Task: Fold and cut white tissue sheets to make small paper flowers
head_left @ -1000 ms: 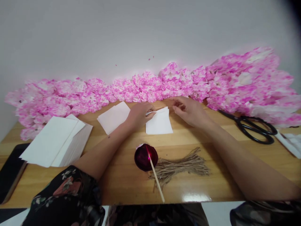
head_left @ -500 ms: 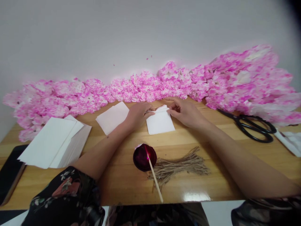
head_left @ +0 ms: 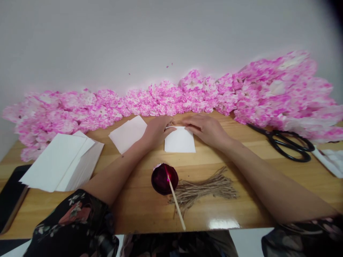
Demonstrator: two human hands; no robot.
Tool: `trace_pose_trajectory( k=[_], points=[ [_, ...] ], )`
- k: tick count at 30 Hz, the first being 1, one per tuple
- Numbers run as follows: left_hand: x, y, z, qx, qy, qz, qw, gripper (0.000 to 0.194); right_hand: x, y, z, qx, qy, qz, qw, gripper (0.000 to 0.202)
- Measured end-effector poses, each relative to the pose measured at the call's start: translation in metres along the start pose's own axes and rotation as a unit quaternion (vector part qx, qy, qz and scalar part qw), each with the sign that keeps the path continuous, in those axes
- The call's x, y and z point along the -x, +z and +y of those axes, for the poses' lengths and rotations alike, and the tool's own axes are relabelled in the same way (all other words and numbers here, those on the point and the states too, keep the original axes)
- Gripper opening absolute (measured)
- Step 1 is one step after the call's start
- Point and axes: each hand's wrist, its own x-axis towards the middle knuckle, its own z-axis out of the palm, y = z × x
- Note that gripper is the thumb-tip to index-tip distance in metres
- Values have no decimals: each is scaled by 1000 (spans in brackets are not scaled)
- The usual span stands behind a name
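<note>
A small square of white paper [head_left: 180, 142] lies flat on the table in front of me, its far edge between my two hands. My left hand [head_left: 158, 129] grips the paper's far left corner, thumb on top and fingers curled behind. At the far right corner my right hand [head_left: 207, 129] pinches the paper the same way. The fold or edge under the fingers is partly hidden. Nearer to me stands a small bowl of dark red liquid [head_left: 160, 180] with a thin wooden stick [head_left: 177, 206] leaning in it.
Pink-and-white paper flowers [head_left: 166, 96] line the wall. Left are a small paper stack [head_left: 128, 134], a thick paper stack [head_left: 64, 160] and a dark phone [head_left: 12, 196]. A bundle of brown twine pieces [head_left: 209, 187] lies beside the bowl; black scissors [head_left: 289, 144] lie right.
The paper's bunched far edge now looks flatter and straighter. My right hand has come slightly left and closed its fingers at the paper; the paper has shifted a little left.
</note>
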Motion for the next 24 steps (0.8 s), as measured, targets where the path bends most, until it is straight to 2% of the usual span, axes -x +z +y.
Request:
trace_pose_trajectory(
  k=[2,9,16,24],
  points=[
    [1,-1,0,1,-7,5,1000,15,0,2,2,-5,1,8,1000,24],
    [4,-4,-3,-2,32,10,999,12,-1,-1,-1,-2,-8,8,1000,23],
    [5,-2,-5,-31,60,18,998,14,-1,-2,-2,3,28,-1,1000,20],
    [2,-3,-1,-67,58,-1,996,14,1,1,6,6,-10,-7,1000,25]
  ],
)
